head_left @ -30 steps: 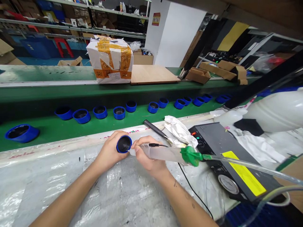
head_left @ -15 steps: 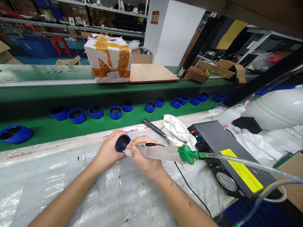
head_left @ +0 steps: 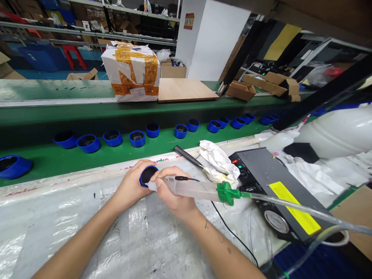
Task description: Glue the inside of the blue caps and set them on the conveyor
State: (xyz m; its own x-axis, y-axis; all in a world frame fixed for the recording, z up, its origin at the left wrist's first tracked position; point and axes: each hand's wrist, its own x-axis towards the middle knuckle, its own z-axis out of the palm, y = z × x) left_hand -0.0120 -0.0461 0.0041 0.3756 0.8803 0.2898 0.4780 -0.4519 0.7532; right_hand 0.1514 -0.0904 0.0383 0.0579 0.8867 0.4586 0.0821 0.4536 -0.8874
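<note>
My left hand [head_left: 131, 186] is wrapped round the side of a blue ring-shaped cup with a black inside [head_left: 148, 175], its opening tilted toward me. In my right hand [head_left: 174, 195] lies a translucent dispensing syringe [head_left: 200, 190], held like a pen with its tip at the cup's near rim. Whether the tip touches the rim I cannot tell. A green cap [head_left: 228, 193] closes the syringe's rear, and a clear air hose [head_left: 290, 205] runs from it to the right. A thin black cable with a plug [head_left: 181, 178] lies along the barrel.
Several blue cups [head_left: 136, 138] stand in a loose row on the green belt [head_left: 162, 145] beyond the bench edge. Right of my hands are a black-handled tool [head_left: 188, 157], a crumpled white cloth [head_left: 217, 159] and a black dispenser box with a gauge [head_left: 279, 193]. A taped carton [head_left: 132, 73] sits behind.
The cups on the belt have shifted slightly left in view. Both hands, the held cup and the syringe stay together, only a little further left.
</note>
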